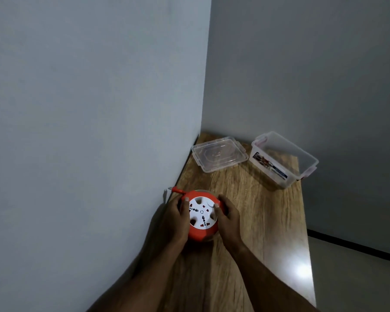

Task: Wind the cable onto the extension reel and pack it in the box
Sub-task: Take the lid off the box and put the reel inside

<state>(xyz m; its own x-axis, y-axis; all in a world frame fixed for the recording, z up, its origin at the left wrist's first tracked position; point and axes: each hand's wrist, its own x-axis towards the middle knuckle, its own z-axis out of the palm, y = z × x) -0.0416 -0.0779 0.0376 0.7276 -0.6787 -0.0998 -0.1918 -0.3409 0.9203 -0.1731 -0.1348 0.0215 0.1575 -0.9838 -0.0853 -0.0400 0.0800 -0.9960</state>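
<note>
On the table (pixel 268 233) near me, my left hand (pixel 175 218) and right hand (pixel 227 216) clasp the reel (pixel 202 218) from either side. Cable looks wound, only the plug (pixel 175 189) poking out; packing into the open box (pixel 284 159) beside its lid (pixel 218 153) remains

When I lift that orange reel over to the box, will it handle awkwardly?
The round orange-and-white extension reel looks rigid, so probably liftable as one piece. Its curved rim may roll if set edgewise. The short orange plug end sticking out could snag the clear plastic box.
</note>
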